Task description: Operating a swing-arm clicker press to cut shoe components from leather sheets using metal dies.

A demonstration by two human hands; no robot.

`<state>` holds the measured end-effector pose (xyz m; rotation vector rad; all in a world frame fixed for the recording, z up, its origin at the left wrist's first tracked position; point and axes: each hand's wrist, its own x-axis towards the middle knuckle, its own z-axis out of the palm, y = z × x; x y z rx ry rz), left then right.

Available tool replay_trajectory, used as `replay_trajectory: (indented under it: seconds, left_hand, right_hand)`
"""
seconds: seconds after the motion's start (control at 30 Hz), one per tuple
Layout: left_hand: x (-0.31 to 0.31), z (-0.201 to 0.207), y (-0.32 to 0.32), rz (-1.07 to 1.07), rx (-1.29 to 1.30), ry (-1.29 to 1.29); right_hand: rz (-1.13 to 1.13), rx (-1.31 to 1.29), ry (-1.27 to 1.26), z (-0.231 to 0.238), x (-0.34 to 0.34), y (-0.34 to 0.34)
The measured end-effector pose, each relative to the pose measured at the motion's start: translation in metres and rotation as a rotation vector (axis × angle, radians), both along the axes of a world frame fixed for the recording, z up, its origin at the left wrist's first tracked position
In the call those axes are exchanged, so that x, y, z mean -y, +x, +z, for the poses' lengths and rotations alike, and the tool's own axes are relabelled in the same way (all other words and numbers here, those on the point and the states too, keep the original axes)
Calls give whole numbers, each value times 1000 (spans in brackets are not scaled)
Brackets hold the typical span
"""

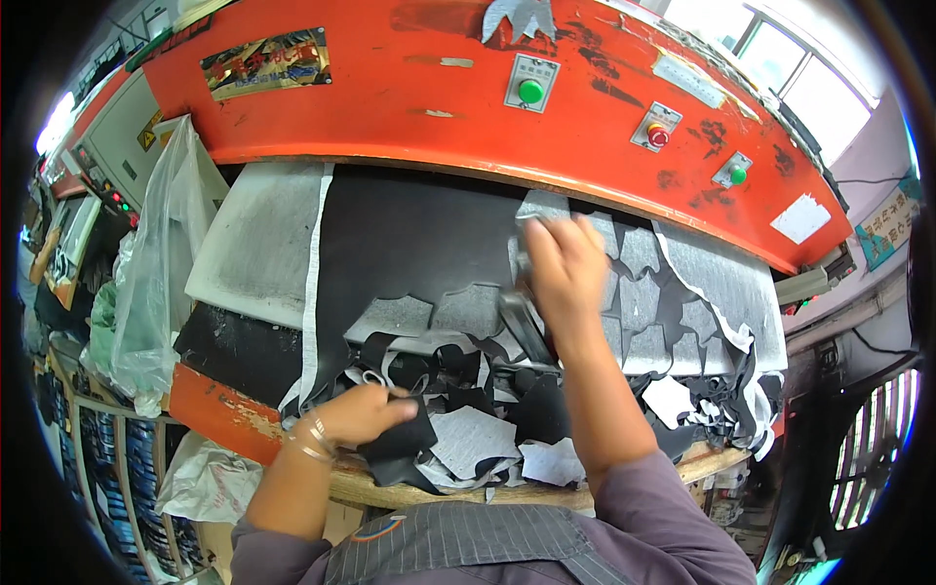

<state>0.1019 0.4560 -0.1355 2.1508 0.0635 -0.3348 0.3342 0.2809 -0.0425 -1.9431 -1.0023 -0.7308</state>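
My left hand (363,416), a bracelet at its wrist, is closed around the edge of a black cut piece (403,439) at the front of the press bed. My right hand (567,263) is farther forward, over grey cut shapes near the bed's back edge. Its fingers are curled and slightly blurred, hiding what they grip. A grey metal cutting die (527,329) stands beside the right wrist; whether the hand touches it is unclear. Two grey shaped pieces (468,310) lie left of the die. Grey and black pieces (473,441) are heaped between my arms.
An orange press beam (390,107) spans the far side, with a green button (530,92) and a red knob (658,136). Grey sheet (255,249) covers the bed's left. At right lie cut-out sheet (639,297) and white scraps (668,400). Clear plastic (161,283) hangs left.
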Motion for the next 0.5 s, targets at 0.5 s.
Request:
replay_trajectory:
  seconds: [0.5]
  left_hand:
    - [11,-23,170,379,206,469]
  right_hand:
    - [-293,-676,-411,-85,-100,93]
